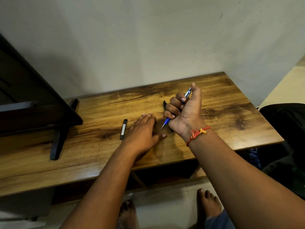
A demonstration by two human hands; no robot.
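Note:
My right hand (184, 109) is raised over the wooden table (222, 100) and grips a blue pen (167, 121) in a fist, thumb on the silver top, tip pointing down and left. A black pen (164, 104) lies on the table behind that fist, mostly hidden by it. My left hand (143, 131) rests flat on the table, fingers straight, holding nothing. A slim black case (123, 129) with a pale label lies just left of the left hand.
A dark monitor (33, 100) on a black stand (57, 146) fills the table's left side. The wall runs along the table's back edge. A dark chair or bag (283, 129) sits off the right edge. Bare feet stand on the tiled floor (165, 209) below.

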